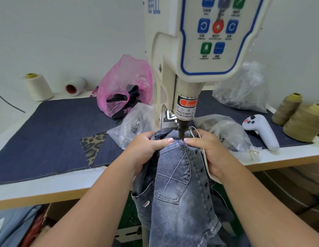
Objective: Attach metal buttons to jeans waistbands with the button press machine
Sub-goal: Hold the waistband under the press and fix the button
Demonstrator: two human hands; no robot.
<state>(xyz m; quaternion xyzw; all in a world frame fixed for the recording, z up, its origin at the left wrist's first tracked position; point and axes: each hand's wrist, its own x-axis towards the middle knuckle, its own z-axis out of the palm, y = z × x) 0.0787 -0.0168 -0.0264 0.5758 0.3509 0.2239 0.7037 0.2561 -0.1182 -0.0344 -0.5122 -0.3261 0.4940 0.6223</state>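
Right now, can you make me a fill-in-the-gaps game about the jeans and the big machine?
1. Both hands, the left hand and the right hand, hold the ____ under the press machine.
2. The crinkly bag behind the left hand is ____ in colour.
3. The white controller lies to the ____ of the machine.
4. The patch on the dark cloth has a ____ print.

Missing words: jeans; pink; right; leopard
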